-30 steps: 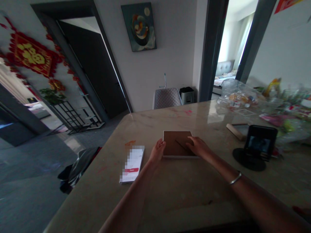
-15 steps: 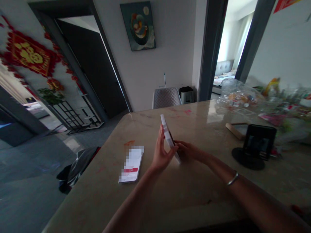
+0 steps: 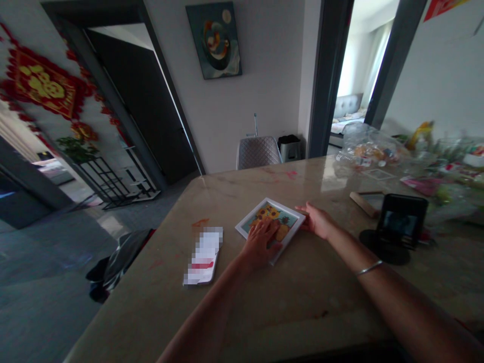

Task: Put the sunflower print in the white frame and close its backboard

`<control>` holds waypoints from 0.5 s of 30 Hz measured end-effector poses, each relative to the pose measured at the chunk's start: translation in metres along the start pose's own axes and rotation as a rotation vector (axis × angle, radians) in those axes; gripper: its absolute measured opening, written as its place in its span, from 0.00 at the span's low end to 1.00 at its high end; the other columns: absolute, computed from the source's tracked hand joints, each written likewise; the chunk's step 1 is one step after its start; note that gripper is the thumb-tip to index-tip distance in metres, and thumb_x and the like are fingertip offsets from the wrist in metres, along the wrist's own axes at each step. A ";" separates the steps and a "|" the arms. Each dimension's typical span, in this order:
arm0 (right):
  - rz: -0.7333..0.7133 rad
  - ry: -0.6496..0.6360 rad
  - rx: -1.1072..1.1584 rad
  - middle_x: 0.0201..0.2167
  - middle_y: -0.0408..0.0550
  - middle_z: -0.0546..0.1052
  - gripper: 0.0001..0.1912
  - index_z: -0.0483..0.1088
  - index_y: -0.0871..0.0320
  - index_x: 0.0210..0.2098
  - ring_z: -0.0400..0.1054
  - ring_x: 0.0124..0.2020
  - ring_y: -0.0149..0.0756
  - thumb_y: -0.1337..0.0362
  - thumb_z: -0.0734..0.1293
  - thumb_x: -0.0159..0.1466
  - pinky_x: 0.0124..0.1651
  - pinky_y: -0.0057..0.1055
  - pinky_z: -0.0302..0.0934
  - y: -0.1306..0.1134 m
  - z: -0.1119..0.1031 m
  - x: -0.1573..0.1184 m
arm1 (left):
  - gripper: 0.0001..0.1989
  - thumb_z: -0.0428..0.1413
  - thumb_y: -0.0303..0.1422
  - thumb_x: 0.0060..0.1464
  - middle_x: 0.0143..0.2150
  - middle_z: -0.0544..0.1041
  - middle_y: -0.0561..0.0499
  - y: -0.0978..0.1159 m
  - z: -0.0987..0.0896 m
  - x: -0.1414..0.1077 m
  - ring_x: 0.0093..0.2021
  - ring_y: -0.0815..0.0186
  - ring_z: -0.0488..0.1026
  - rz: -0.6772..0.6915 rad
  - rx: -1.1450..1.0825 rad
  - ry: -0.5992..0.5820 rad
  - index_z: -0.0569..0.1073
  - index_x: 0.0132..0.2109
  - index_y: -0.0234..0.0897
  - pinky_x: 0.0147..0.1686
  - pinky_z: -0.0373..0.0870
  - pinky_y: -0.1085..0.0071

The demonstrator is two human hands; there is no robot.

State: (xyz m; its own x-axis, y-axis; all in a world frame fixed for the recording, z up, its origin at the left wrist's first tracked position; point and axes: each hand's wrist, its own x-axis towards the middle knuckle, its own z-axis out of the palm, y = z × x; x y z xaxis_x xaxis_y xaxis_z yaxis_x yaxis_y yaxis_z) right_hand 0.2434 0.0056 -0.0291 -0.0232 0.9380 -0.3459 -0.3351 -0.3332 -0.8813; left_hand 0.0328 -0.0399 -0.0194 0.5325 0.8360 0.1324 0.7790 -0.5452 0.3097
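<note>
Head view: small white-framed sunflower picture [image 3: 270,222] lies flat and face up on the marble-look tabletop [image 3: 302,302], tilted askew to the table edge, near the middle of the table. Left hand [image 3: 259,244] is palm down over the picture's lower part, fingers [image 3: 262,234] spread and released, pressing or resting, not clenched. Right hand [image 3: 316,222] is at the frame's right side, fingertips [image 3: 302,209] touching the edge, relaxed, no grip; bangle [image 3: 368,268] on that wrist. Picture side is up and the frame sits on the table, with neither hand lifting it. Left of it, just apart, a white packet with a red stripe [image 3: 203,256], mostly pixelated, so contents can't be told. To the right, a phone [image 3: 401,224] on a round black stand [image 3: 383,247] and a wooden-edged flat piece [image 3: 363,203]. Far end: clear plastic bag of snacks [image 3: 368,148], blurred clutter beyond.
</note>
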 end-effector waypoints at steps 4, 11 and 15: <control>-0.195 0.024 -0.525 0.27 0.46 0.74 0.12 0.68 0.59 0.33 0.66 0.27 0.32 0.58 0.58 0.58 0.31 0.28 0.59 0.004 -0.004 -0.002 | 0.28 0.45 0.46 0.51 0.62 0.51 0.49 -0.007 0.003 -0.001 0.61 0.57 0.45 -0.006 0.052 -0.029 0.54 0.59 0.45 0.58 0.42 0.56; -0.337 0.041 -1.331 0.26 0.51 0.74 0.15 0.69 0.62 0.28 0.65 0.27 0.33 0.56 0.58 0.57 0.26 0.25 0.52 0.005 -0.006 -0.005 | 0.22 0.45 0.42 0.53 0.59 0.58 0.48 -0.029 0.002 0.001 0.60 0.53 0.47 -0.156 0.120 -0.017 0.62 0.55 0.44 0.57 0.43 0.54; -0.271 -0.008 -1.418 0.26 0.50 0.74 0.18 0.70 0.62 0.29 0.65 0.26 0.32 0.54 0.57 0.58 0.24 0.24 0.50 0.004 -0.010 -0.005 | 0.20 0.46 0.38 0.53 0.58 0.59 0.49 -0.040 0.004 0.006 0.59 0.54 0.49 -0.098 0.106 0.023 0.64 0.53 0.45 0.57 0.45 0.55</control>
State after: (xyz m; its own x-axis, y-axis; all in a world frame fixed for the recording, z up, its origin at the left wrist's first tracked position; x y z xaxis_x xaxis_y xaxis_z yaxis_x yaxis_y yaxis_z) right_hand 0.2513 -0.0011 -0.0346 -0.1182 0.9855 -0.1216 0.8700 0.0438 -0.4911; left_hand 0.0059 -0.0130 -0.0346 0.4452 0.8861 0.1287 0.8581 -0.4633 0.2216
